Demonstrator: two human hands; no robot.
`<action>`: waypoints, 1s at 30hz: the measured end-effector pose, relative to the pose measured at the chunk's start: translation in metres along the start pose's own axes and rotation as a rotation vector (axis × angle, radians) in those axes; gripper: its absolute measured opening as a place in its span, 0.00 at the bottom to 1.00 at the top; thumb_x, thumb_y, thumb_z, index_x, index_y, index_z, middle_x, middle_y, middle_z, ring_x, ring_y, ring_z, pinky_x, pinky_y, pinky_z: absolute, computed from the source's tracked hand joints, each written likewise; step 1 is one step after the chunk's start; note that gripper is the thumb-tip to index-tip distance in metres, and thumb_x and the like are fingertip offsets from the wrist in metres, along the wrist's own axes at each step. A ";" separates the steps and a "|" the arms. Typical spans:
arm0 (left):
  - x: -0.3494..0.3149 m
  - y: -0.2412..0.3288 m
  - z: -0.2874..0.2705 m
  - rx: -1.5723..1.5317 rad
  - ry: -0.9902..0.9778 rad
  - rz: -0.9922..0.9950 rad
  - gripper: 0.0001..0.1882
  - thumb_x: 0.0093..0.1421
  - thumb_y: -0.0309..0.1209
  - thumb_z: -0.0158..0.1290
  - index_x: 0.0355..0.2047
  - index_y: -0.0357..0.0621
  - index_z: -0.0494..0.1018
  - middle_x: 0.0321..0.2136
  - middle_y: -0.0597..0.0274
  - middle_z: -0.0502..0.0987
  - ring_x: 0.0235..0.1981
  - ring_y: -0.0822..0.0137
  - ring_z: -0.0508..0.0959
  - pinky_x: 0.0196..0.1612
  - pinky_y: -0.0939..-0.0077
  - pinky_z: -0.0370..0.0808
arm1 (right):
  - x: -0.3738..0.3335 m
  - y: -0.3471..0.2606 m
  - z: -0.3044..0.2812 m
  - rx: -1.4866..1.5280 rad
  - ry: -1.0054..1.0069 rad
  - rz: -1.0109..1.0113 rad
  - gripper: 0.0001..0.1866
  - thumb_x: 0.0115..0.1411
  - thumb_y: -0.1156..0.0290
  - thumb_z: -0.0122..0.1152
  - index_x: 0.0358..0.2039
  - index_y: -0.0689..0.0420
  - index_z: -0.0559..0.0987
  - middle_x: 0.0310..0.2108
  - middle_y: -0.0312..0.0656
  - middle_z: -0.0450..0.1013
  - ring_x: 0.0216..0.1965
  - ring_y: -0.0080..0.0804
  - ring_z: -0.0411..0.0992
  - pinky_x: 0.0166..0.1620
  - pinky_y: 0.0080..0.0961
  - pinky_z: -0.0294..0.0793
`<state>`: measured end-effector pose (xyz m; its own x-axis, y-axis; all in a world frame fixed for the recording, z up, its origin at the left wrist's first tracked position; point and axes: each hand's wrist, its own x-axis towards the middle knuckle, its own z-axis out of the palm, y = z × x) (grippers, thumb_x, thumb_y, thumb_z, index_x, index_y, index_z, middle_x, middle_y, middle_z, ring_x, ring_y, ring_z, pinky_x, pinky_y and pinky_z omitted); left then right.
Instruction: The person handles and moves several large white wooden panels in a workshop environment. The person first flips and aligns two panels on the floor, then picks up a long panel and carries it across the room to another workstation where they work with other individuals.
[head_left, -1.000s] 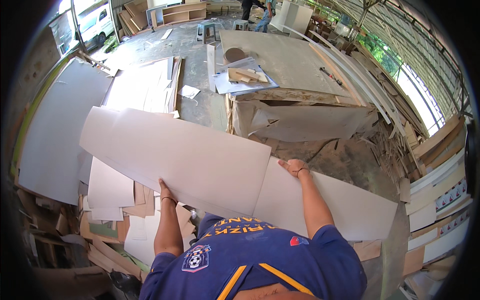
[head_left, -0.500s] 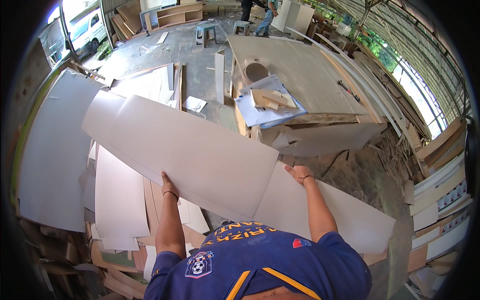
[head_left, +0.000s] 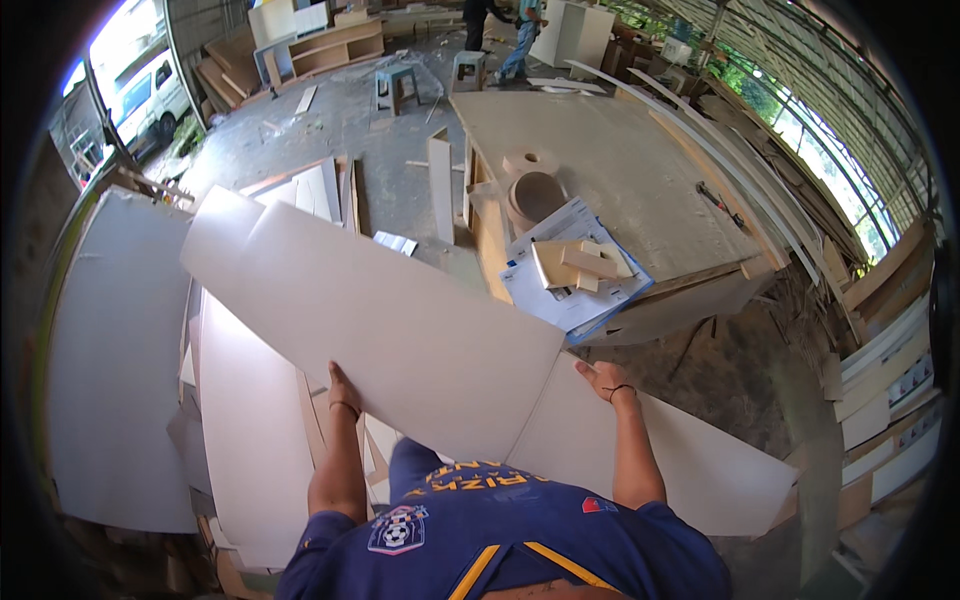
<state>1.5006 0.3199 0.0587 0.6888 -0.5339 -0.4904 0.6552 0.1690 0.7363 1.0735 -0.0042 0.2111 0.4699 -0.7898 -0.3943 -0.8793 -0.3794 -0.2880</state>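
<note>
Workshop floor's littered with offcuts, big workbench (head_left: 620, 170) ahead. Two long white panels (head_left: 400, 320) are gripped at their near edges by the left hand (head_left: 340, 385) and right hand (head_left: 598, 378), swung closer to the bench than a second ago, so they're mid-carry.

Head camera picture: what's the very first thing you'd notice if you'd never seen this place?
A long white board fills the middle, tilted from upper left to lower right. The person's left hand grips its near edge and the right hand holds it further right. Behind it stands a big workbench with papers and wood blocks on its near corner, and more white panels lie at the left.
</note>
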 end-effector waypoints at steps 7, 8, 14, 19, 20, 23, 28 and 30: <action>0.053 0.051 0.030 0.305 0.103 -0.015 0.45 0.55 0.66 0.24 0.60 0.40 0.49 0.59 0.54 0.55 0.58 0.56 0.57 0.59 0.65 0.54 | 0.020 -0.034 0.000 0.047 0.136 0.012 0.44 0.49 0.28 0.35 0.32 0.64 0.75 0.36 0.61 0.69 0.42 0.56 0.67 0.44 0.42 0.65; 0.065 0.055 0.018 0.285 0.097 -0.014 0.45 0.55 0.66 0.24 0.60 0.39 0.49 0.59 0.54 0.56 0.58 0.56 0.57 0.59 0.65 0.54 | 0.024 -0.041 0.005 0.049 0.166 0.006 0.44 0.49 0.28 0.35 0.33 0.64 0.75 0.37 0.61 0.69 0.42 0.56 0.67 0.44 0.41 0.64; 0.130 0.099 -0.002 0.282 0.130 -0.083 0.51 0.51 0.70 0.30 0.55 0.31 0.57 0.56 0.46 0.59 0.57 0.57 0.60 0.58 0.73 0.54 | 0.053 -0.090 0.024 0.026 0.059 0.119 0.44 0.48 0.29 0.38 0.36 0.64 0.75 0.36 0.61 0.70 0.43 0.56 0.66 0.45 0.41 0.65; 0.165 0.150 0.049 0.255 0.035 -0.126 0.50 0.51 0.69 0.32 0.54 0.31 0.58 0.53 0.48 0.63 0.52 0.57 0.65 0.54 0.71 0.61 | 0.049 -0.121 0.018 0.001 0.264 0.118 0.43 0.50 0.29 0.36 0.24 0.65 0.74 0.27 0.61 0.69 0.35 0.60 0.66 0.38 0.44 0.64; 0.175 0.158 0.041 0.222 -0.002 -0.109 0.50 0.50 0.69 0.35 0.54 0.32 0.60 0.52 0.48 0.65 0.51 0.57 0.66 0.54 0.71 0.62 | 0.046 -0.137 0.019 -0.004 0.277 0.135 0.43 0.50 0.29 0.35 0.21 0.66 0.73 0.25 0.61 0.68 0.32 0.61 0.66 0.36 0.45 0.64; 0.219 0.188 0.027 0.181 0.188 -0.187 0.50 0.44 0.69 0.45 0.49 0.31 0.65 0.45 0.51 0.71 0.45 0.59 0.71 0.49 0.70 0.67 | 0.032 -0.192 0.011 -0.084 0.471 0.129 0.41 0.48 0.30 0.42 0.19 0.65 0.72 0.23 0.60 0.67 0.30 0.60 0.66 0.32 0.44 0.64; 0.183 0.260 0.068 0.216 0.148 -0.245 0.50 0.41 0.67 0.51 0.47 0.29 0.65 0.44 0.51 0.71 0.43 0.58 0.73 0.46 0.65 0.70 | -0.003 -0.221 -0.003 -0.002 0.529 0.194 0.39 0.49 0.34 0.47 0.17 0.66 0.69 0.19 0.60 0.64 0.22 0.57 0.63 0.28 0.41 0.63; 0.185 0.280 0.063 0.234 0.143 -0.241 0.51 0.40 0.67 0.52 0.47 0.28 0.65 0.44 0.50 0.71 0.43 0.57 0.73 0.45 0.64 0.70 | -0.012 -0.234 0.005 0.058 0.520 0.219 0.39 0.49 0.34 0.48 0.16 0.67 0.69 0.18 0.60 0.63 0.21 0.55 0.62 0.27 0.41 0.62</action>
<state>1.7918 0.2159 0.2039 0.5703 -0.4112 -0.7111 0.7269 -0.1506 0.6700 1.2741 0.0966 0.2786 0.1643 -0.9860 0.0277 -0.9393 -0.1650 -0.3009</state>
